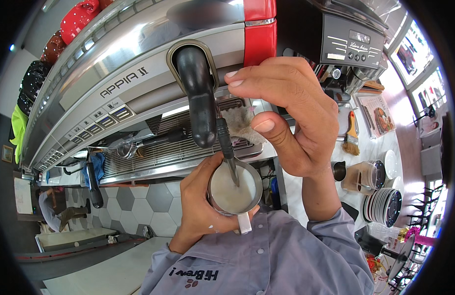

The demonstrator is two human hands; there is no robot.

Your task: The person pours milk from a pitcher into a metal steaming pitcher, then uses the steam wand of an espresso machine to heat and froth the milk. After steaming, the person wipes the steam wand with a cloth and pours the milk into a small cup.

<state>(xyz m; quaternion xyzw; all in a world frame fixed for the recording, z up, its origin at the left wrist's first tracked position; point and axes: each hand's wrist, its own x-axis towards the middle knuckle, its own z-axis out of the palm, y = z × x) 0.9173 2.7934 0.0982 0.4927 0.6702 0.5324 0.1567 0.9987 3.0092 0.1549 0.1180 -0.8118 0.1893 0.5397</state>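
Note:
My left hand (205, 199) wraps around a stainless steel milk pitcher (257, 173), whose handle points towards my shirt. Pale milk (231, 195) with some froth lies in the pitcher. The tip of the steam wand (224, 142), with its black rubber grip, reaches into the pitcher at the milk. Raised to the right of the black steam lever (198, 99), my right hand (297, 107) has its fingers bent and its thumb apart, holding nothing. The lever sits on the front of the espresso machine (150, 62).
A portafilter (129, 147) and a cloth (238, 120) lie on the drip tray (153, 162). Another portafilter handle (94, 184) juts out at left. On the right counter are a brush (351, 134), a dark small pitcher (338, 171), a plastic container (360, 180) and stacked saucers (377, 206). A person (54, 212) is far left.

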